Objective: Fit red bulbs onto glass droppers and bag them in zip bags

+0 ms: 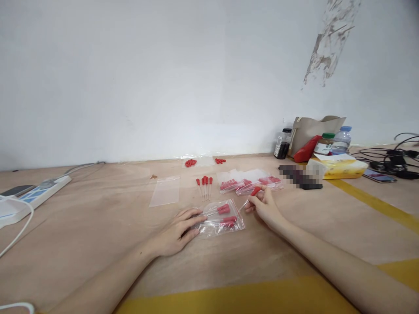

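My left hand lies with fingers stretched over the left part of a clear zip bag, which holds several glass droppers with red rubber bulbs. In my right hand a single dropper is pinched by its red bulb. Its glass tube slants down left to the bag's right edge; I cannot tell whether the tip is inside. Behind the bag, several loose droppers lie side by side. Filled zip bags overlap one another beyond my right hand. A flat zip bag rests on the left.
Red bulbs lie near the wall, with more red bulbs beside them. A power strip stands at left. On the right are a tissue pack, a dark bottle, a jar, a phone and black cables.
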A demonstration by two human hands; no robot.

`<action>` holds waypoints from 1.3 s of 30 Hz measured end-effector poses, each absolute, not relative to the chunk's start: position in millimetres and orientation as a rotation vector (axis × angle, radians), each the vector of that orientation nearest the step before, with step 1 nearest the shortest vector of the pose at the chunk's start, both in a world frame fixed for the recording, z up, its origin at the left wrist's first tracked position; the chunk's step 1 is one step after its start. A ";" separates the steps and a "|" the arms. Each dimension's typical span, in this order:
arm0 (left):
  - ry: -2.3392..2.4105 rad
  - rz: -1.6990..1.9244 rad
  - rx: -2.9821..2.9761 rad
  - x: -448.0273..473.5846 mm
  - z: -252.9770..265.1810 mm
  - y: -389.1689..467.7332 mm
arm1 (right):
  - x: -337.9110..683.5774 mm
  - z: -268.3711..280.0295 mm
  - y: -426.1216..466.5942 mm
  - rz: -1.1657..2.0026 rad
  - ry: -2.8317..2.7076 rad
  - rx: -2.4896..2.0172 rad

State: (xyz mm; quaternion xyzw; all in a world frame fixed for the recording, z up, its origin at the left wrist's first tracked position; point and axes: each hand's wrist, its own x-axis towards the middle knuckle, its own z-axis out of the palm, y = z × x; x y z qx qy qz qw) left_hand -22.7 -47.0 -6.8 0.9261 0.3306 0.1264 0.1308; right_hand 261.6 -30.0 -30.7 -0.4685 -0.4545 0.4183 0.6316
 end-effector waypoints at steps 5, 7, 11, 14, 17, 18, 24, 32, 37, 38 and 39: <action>0.955 0.365 2.695 -22.9 -7.7 -46.6 | 261.5 -27.5 -31.7 0.999 -0.939 -1.089; 0.954 0.368 2.694 -22.9 -7.5 -47.2 | 261.3 -27.4 -32.3 1.046 -0.903 -1.104; 0.974 0.351 2.685 -22.8 -6.4 -48.2 | 263.9 -29.9 -34.2 1.111 -1.006 -1.155; 0.980 0.354 2.680 -22.8 -5.9 -48.0 | 268.8 -32.6 -34.1 1.067 -1.197 -1.265; 0.970 0.373 2.678 -22.7 -5.7 -47.8 | 273.1 -34.3 -32.1 1.073 -1.345 -1.328; 0.968 0.383 2.677 -22.6 -5.7 -48.0 | 274.0 -34.3 -31.4 1.080 -1.389 -1.337; 0.957 0.434 2.651 -22.5 -6.1 -48.5 | 273.4 -28.7 -32.3 0.939 -1.640 -1.388; 0.969 0.468 2.627 -21.8 -4.5 -49.2 | 261.4 -29.1 -33.3 1.061 -1.580 -1.193; 0.961 0.489 2.620 -21.3 -4.7 -49.3 | 255.5 -28.8 -34.2 1.103 -1.541 -1.179; 0.960 0.490 2.622 -21.3 -4.8 -49.2 | 255.2 -28.0 -34.9 1.143 -1.514 -1.168; 0.961 0.491 2.623 -21.2 -4.8 -49.1 | 255.0 -26.8 -35.7 1.201 -1.482 -1.149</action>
